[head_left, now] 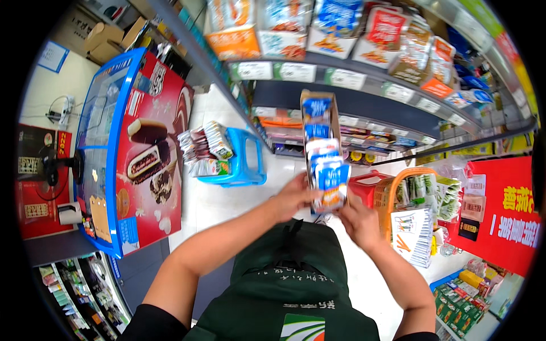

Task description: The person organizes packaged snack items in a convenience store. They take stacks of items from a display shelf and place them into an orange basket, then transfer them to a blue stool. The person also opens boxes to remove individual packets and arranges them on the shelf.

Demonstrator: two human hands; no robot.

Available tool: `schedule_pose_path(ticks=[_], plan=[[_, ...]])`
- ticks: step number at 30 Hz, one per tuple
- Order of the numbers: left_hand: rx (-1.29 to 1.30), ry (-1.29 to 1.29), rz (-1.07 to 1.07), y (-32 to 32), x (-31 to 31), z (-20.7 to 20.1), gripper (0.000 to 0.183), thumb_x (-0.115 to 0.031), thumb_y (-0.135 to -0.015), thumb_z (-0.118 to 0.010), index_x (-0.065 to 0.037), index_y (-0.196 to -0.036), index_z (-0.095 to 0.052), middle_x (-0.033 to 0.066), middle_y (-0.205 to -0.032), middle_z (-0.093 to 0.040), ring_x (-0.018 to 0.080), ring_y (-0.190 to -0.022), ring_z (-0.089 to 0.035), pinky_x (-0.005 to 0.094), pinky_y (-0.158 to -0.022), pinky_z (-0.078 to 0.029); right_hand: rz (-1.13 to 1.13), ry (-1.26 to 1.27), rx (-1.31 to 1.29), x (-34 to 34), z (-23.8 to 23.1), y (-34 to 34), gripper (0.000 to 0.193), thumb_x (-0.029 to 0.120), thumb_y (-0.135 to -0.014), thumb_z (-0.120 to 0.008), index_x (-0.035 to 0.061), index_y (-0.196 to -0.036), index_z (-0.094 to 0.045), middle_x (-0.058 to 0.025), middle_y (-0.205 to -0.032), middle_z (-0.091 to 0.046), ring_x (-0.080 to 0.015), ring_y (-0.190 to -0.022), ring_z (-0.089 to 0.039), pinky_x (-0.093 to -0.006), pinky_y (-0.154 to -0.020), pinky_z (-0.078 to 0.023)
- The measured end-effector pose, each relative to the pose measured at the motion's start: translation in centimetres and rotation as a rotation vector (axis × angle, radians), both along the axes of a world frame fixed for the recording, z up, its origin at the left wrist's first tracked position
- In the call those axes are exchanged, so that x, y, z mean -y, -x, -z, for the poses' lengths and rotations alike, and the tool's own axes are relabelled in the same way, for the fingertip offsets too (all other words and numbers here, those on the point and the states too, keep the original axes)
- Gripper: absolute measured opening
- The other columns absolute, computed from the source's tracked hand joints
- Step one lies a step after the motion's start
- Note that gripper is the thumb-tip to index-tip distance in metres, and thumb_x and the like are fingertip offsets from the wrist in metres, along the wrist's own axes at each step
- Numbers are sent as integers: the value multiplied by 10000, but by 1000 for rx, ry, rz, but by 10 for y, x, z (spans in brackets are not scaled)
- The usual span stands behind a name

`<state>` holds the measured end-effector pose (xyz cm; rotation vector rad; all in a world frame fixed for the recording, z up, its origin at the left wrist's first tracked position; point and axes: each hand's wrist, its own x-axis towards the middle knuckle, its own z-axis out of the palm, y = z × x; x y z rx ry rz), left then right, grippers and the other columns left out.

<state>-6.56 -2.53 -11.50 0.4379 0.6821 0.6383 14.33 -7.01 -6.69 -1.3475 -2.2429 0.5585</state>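
A long brown cardboard display box (334,119) stands on end in front of me, filled with blue and white snack packets (322,149). My left hand (294,197) grips the box's lower left side. At its lower right, my right hand (357,220) holds the bottom end, fingers touching the lowest packet (331,184). A green apron covers my chest below the hands.
Store shelves (341,77) with packaged snacks and price tags run across the top. A blue plastic stool (247,162) bearing packets stands on the white floor, left of the box. An ice cream freezer (122,153) is at left. An orange basket (384,196) of goods and a red sign (506,221) are at right.
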Motion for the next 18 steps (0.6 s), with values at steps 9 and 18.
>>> schedule_pose_path(ticks=[9, 18], plan=[[51, 25, 368, -145, 63, -61, 809, -114, -761, -711, -68, -1385, -199, 94, -1332, -403, 231, -1234, -426, 407, -987, -405, 219, -35, 80, 122, -75, -128, 165, 73, -658, -733, 72, -767, -608, -215, -1212, -545, -250, -634, -634, -299, -521, -494], [83, -229, 440, -269, 36, -154, 778, -159, -764, -735, -55, -1354, -238, 80, -1192, -538, 164, -1084, -529, 302, -844, -466, 452, -216, 93, 129, -149, -217, 173, -46, -643, -697, 22, -763, -594, -227, -1071, -606, -313, -773, -651, -304, -627, -509]])
